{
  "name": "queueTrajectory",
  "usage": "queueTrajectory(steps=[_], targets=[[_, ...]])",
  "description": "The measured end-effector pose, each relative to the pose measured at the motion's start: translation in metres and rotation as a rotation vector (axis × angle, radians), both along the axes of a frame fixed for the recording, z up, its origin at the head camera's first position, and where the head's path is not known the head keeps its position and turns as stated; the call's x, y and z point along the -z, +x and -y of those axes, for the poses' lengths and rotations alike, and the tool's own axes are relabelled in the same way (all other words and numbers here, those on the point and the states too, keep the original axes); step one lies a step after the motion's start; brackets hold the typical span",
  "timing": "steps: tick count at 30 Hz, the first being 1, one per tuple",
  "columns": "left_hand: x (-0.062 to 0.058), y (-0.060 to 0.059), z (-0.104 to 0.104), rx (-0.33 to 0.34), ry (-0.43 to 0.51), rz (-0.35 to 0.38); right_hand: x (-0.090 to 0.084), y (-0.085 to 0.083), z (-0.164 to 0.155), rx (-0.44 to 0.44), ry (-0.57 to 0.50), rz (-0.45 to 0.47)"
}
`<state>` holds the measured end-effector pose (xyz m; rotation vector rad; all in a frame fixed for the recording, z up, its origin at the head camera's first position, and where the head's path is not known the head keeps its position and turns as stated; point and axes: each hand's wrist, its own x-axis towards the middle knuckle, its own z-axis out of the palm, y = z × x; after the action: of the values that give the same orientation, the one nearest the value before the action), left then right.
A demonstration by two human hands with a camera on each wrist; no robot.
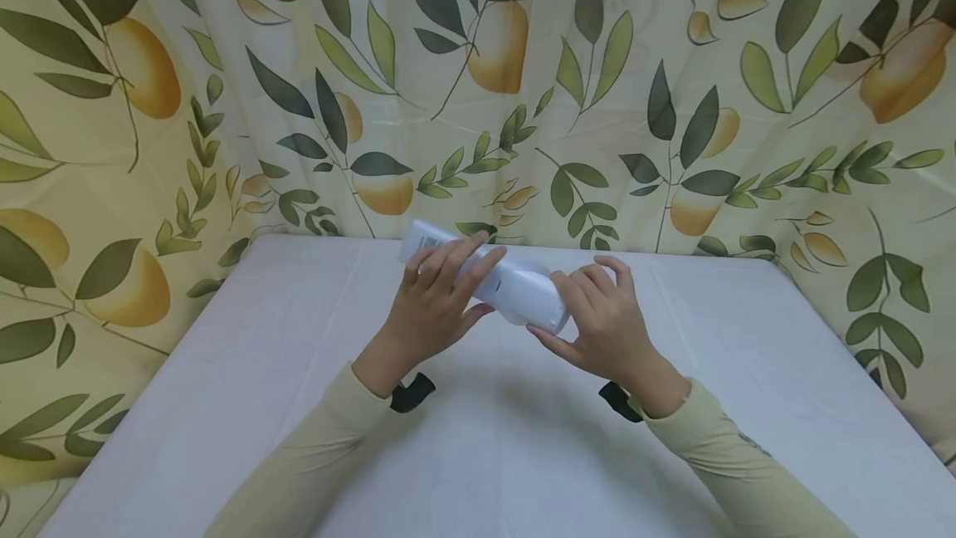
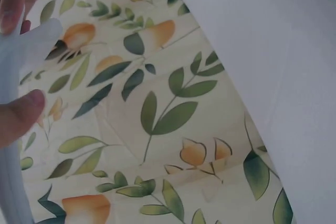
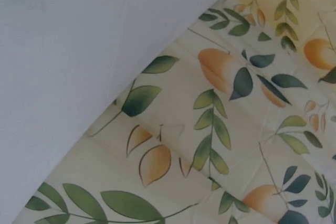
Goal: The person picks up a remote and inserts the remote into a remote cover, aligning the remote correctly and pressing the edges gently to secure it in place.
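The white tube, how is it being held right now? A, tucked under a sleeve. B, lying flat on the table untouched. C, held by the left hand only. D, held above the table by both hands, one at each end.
D: in the head view the left hand grips the flat end of the white tube and the right hand grips the cap end, above the table.

No legible text, brand, number or sign appears in any view. Faint dark print marks the far end of the white tube in the head view, too small and blurred to read.
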<state>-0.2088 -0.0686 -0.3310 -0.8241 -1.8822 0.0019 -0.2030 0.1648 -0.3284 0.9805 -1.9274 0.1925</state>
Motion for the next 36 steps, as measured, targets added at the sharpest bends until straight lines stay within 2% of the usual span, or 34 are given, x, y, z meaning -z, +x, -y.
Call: queueTrajectory(steps=[4, 6, 10, 15, 21, 23, 26, 31, 36], targets=[[-0.005, 0.0, 0.0, -0.035, -0.057, 0.115, 0.001, 0.0, -0.002, -0.014, 0.037, -0.015], [-0.005, 0.001, 0.0, -0.027, -0.056, 0.166, 0.001, 0.0, -0.003, -0.016, 0.055, -0.021], [-0.004, 0.002, -0.001, -0.016, -0.029, 0.213, -0.001, 0.001, -0.005, -0.014, 0.061, -0.003], [0.001, 0.004, -0.003, -0.046, 0.034, 0.288, -0.004, 0.004, -0.006, -0.044, -0.006, 0.026], [0.005, 0.009, -0.007, -0.067, 0.115, 0.431, -0.002, 0.003, -0.003, -0.205, 0.0, -0.177], [0.006, 0.009, -0.008, -0.063, 0.125, 0.459, 0.001, 0.002, -0.002, -0.244, 0.012, -0.217], [0.009, 0.01, -0.009, -0.052, 0.128, 0.494, 0.006, -0.001, -0.001, -0.265, 0.029, -0.219], [0.015, 0.011, -0.011, -0.032, 0.13, 0.536, 0.01, -0.007, 0.001, -0.268, 0.04, -0.225], [0.02, 0.013, -0.012, -0.046, 0.165, 0.556, 0.01, -0.008, 0.001, -0.258, 0.072, -0.245]])
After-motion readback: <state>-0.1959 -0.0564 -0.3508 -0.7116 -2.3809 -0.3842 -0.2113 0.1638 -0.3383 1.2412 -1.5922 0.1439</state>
